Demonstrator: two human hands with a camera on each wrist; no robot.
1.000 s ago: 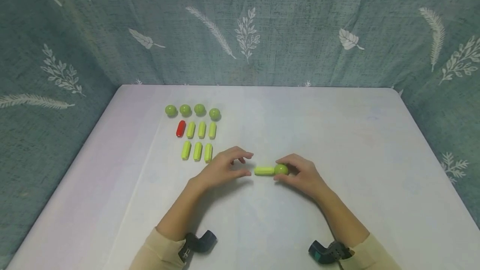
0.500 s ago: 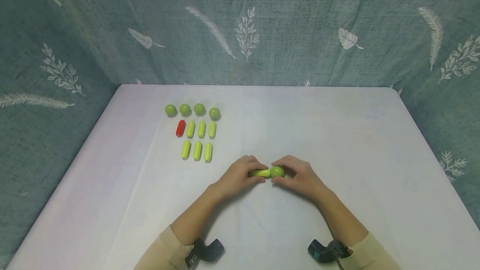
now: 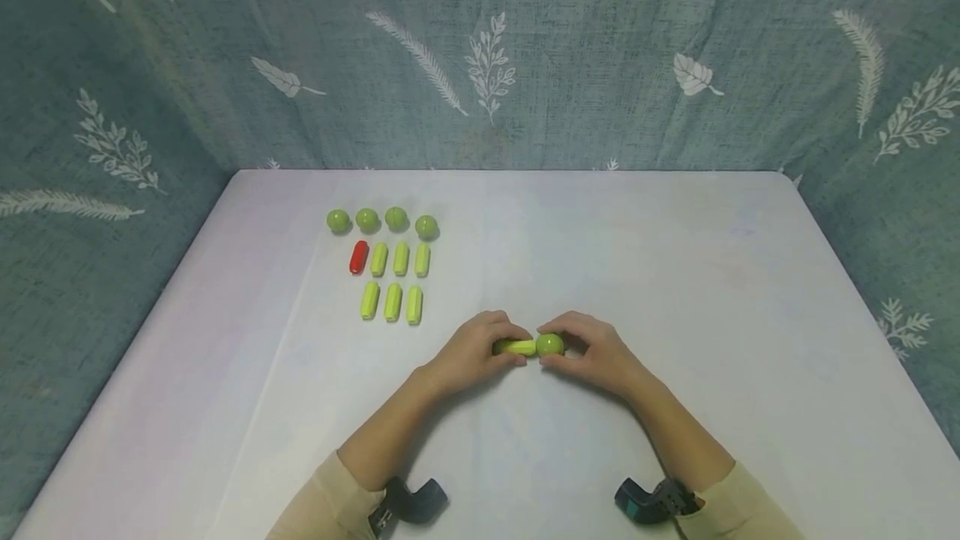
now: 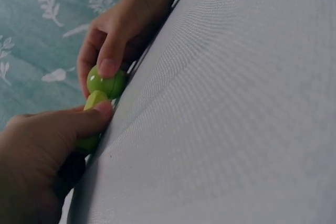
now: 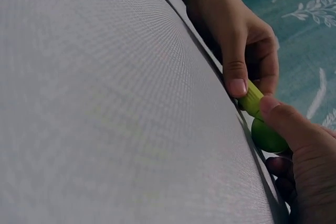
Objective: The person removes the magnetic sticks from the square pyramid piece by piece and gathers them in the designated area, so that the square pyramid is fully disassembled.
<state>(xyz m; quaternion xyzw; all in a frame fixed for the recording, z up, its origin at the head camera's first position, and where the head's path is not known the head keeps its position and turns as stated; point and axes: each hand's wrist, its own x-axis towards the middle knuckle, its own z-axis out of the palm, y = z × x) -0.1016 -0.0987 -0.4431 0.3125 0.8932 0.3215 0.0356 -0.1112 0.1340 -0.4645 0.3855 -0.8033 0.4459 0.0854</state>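
Note:
Near the middle of the white table my left hand (image 3: 472, 354) grips a yellow-green ridged stick (image 3: 517, 347) between thumb and fingers. Its right end meets a glossy green ball (image 3: 551, 345), which my right hand (image 3: 592, 348) holds between thumb and fingertips. In the left wrist view the stick (image 4: 94, 99) stands end-on against the ball (image 4: 105, 84), with part of it covered by the left thumb. The right wrist view has the ball (image 5: 268, 136) below the stick (image 5: 253, 98), the right thumb lying across where they join.
To the left at the back, several green balls (image 3: 367, 219) form a row on the table (image 3: 675, 273). Below them lie a red stick (image 3: 359, 257) and several yellow-green sticks (image 3: 401, 258) in two rows. A patterned teal cloth (image 3: 570, 107) hangs behind.
My left hand has come in from the left, fingers closing round the stick. The right hand, still at the ball, has shifted slightly left along with stick and ball.

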